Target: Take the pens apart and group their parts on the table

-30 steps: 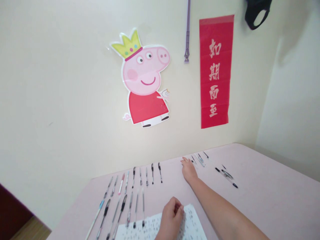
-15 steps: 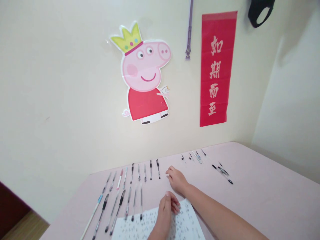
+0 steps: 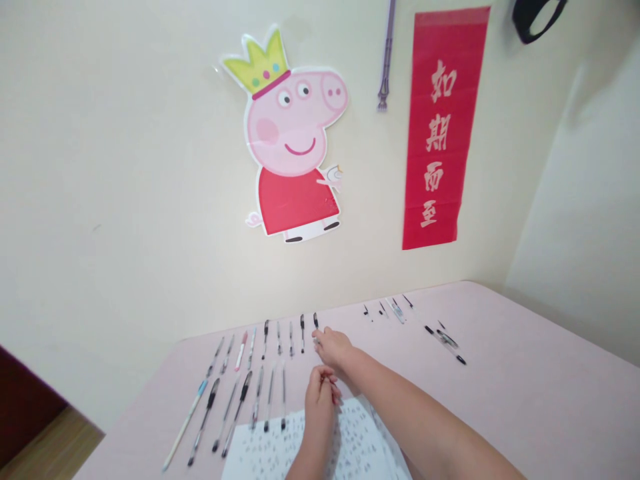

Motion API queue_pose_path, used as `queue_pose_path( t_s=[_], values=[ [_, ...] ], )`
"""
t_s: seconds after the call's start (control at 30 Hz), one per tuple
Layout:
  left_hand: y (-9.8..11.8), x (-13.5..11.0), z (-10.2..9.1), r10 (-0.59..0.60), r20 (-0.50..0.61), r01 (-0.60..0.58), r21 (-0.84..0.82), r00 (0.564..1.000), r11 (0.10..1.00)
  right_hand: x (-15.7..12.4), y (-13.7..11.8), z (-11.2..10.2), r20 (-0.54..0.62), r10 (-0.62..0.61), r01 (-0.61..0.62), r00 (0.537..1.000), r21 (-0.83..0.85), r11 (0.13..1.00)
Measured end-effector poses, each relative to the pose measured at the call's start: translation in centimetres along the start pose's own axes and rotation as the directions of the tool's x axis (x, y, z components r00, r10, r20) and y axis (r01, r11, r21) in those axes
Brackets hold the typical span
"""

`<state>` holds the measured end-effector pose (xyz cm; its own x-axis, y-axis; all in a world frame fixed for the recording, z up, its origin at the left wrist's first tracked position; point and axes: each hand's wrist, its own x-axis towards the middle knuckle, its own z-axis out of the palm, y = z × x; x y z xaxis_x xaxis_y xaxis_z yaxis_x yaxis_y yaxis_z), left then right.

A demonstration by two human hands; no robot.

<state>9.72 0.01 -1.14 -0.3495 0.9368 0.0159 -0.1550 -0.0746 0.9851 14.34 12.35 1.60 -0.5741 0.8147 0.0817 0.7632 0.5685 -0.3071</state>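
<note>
Since a second ago our right hand (image 3: 334, 348) has travelled from the loose pens (image 3: 445, 341) at the right of the table (image 3: 525, 387) to the middle of the frame. Our left hand (image 3: 321, 390) has slid a little left along the top of the sheet of paper (image 3: 280, 453).

Now the right hand lies palm down with its fingers bent. Its fingertips are at the black pen (image 3: 315, 321) that ends the back row of pens (image 3: 265, 333), just left of the hand. We cannot tell whether the fingers pinch a pen or only rest beside it.

The left hand is loosely curled just below the right one, and whether it holds anything is hidden.

We judge the main risk to be a nudge. The pens lie close together and would roll easily, so a sideways brush of the fingers could knock the end pen into its neighbours. A dragging forearm could likewise shift the paper into the front row of pens (image 3: 244, 400).
</note>
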Motion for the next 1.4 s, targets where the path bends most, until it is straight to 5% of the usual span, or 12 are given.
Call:
queue_pose_path(
  t_s=[0.43, 0.83, 1.07, 1.23, 1.4],
  values=[
    [-0.1, 0.5, -0.1, -0.027, -0.053, 0.031, 0.068, 0.998, 0.997, -1.6, 0.5, -0.4, 0.007, -0.026, 0.026, 1.0, -0.01, 1.0],
    [-0.4, 0.9, -0.3, -0.045, -0.049, 0.046, 0.021, 0.998, 0.999, -5.1, 1.7, -1.3, 0.016, 0.13, -0.131, 0.991, 0.153, 0.979],
    [0.1, 0.6, -0.2, -0.123, -0.039, 0.117, -0.133, 0.992, 0.984, -9.2, 1.1, -0.5, -0.086, 0.174, -0.085, 0.981, 0.618, 0.782],
    [0.8, 0.2, 0.0, -0.207, 0.046, 0.206, -0.444, 0.977, 0.872, -12.5, -0.3, -1.0, -0.129, 0.033, 0.063, 0.991, 0.671, 0.739],
    [1.7, 0.8, -0.1, -0.332, -0.015, 0.239, -0.663, 0.943, 0.709, -13.8, -0.8, -0.4, -0.103, -0.069, 0.121, 0.992, 0.681, 0.722]
  ],
)
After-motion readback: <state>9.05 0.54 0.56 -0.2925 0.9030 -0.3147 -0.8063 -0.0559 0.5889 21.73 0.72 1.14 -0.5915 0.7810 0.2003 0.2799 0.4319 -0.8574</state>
